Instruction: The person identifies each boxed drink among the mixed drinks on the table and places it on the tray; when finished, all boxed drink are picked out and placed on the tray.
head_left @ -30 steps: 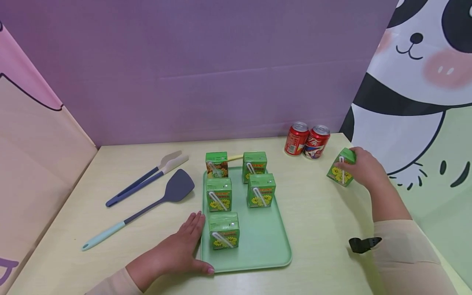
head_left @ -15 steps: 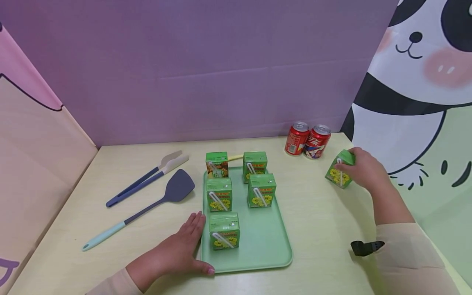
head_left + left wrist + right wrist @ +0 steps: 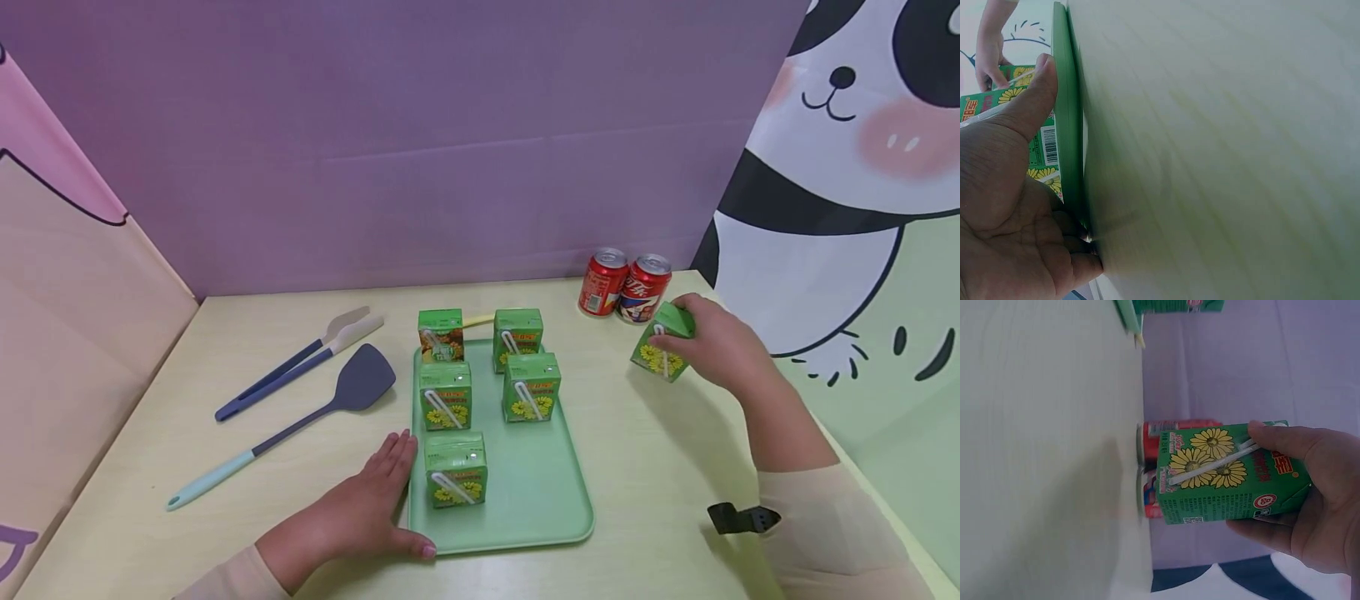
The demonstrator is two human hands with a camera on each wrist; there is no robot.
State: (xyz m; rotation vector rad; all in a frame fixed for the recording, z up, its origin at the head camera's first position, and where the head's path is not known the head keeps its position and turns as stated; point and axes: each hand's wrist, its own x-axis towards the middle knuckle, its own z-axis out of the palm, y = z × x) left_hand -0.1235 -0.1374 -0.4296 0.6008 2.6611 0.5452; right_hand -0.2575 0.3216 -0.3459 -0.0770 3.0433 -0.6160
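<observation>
My right hand (image 3: 716, 342) grips a green drink carton (image 3: 663, 343) by its upper part, with the thumb on the straw side. The carton hangs tilted above the table, as the right wrist view shows with its yellow flowers and white straw (image 3: 1210, 464). Against the left edge of a light green tray (image 3: 528, 500) rests my left hand (image 3: 356, 504), fingers extended and thumb at the near corner. Several cartons stand upright on the tray: a left column with a front carton (image 3: 456, 473), and a right column with a carton (image 3: 532, 390). The far left carton (image 3: 441, 336) has a darker print.
Two red cans (image 3: 603, 283) stand together at the back right, close behind the held carton. Left of the tray lie a dark turner (image 3: 363, 379) with a pale blue handle and blue-handled tongs (image 3: 300, 367). A yellow stick (image 3: 477, 320) shows behind the tray. A purple backdrop (image 3: 450, 167) closes the far side.
My right hand has carried the carton leftward and slightly up, nearer to the tray and just in front of the cans. The left hand and tray have stayed in place.
</observation>
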